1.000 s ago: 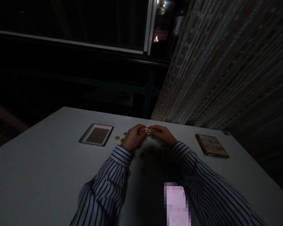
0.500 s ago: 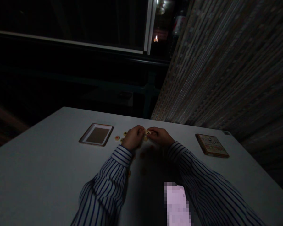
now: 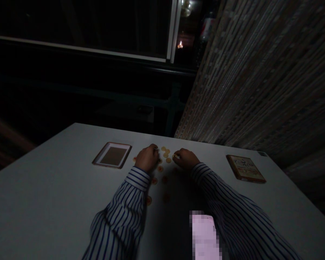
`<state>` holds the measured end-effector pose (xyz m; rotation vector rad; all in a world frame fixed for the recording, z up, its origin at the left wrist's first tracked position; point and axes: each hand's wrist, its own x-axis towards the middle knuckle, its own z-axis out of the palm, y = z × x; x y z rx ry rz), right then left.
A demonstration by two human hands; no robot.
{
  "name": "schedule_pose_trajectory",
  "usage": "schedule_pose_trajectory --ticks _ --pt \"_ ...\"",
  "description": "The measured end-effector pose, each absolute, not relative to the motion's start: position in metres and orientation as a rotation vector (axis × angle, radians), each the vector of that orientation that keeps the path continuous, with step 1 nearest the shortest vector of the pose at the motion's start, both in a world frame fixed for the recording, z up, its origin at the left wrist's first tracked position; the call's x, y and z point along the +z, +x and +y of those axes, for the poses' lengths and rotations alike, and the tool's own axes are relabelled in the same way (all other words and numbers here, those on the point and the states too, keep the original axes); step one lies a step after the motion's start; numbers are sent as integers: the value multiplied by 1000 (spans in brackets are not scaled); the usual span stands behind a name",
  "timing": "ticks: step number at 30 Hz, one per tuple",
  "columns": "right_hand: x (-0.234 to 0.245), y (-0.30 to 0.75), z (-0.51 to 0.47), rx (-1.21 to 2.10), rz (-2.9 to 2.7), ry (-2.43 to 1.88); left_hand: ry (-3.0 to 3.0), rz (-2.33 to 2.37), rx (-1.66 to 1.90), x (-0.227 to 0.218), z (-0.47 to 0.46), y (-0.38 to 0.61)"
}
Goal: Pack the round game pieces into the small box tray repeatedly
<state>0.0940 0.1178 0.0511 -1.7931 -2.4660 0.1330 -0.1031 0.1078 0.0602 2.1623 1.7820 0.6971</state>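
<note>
In the head view my right hand (image 3: pixel 188 159) pinches a round chess piece (image 3: pixel 175 156) with dark marking, low over the table. Across from it, my left hand (image 3: pixel 147 159) has its fingers closed, and a pale sliver shows at the fingertips; what it is I cannot make out. Between the hands lie several plain-faced round pieces (image 3: pixel 165 155). More pieces with reddish marks lie nearer to me, one of them a marked piece (image 3: pixel 154 180) beside my left cuff and another a shadowed piece (image 3: pixel 166 197).
An open shallow tray (image 3: pixel 112 156) lies left of my hands on the white table (image 3: pixel 56 187). A flat printed box (image 3: pixel 246 168) rests to the right. A blurred pink object (image 3: pixel 206 236) is at the near edge of the view. A string curtain (image 3: pixel 246 72) hangs behind the right side.
My hands have moved apart, the left one slightly left and the right one to the right. The plain-faced pieces between them now show. The marked piece has moved right with my right hand.
</note>
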Motion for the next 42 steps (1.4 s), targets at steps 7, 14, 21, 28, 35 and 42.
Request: schedule_pose_trajectory --ticks 7,14,21,28,35,42 --pt "47 95 119 72 -2543 -1797 2154 1794 701 61 108 -107" --pt "51 89 117 35 -2543 -1741 2143 1806 710 60 110 -107" --pt "53 78 115 56 -2683 -1638 2124 1810 698 62 109 -106" --pt "50 74 115 19 -2718 -1615 2150 1790 675 64 108 -105" --pt "49 75 115 75 -2641 -1575 2167 1732 695 62 108 -104" --pt "45 81 120 628 -2193 -1514 2216 1581 740 65 107 -102"
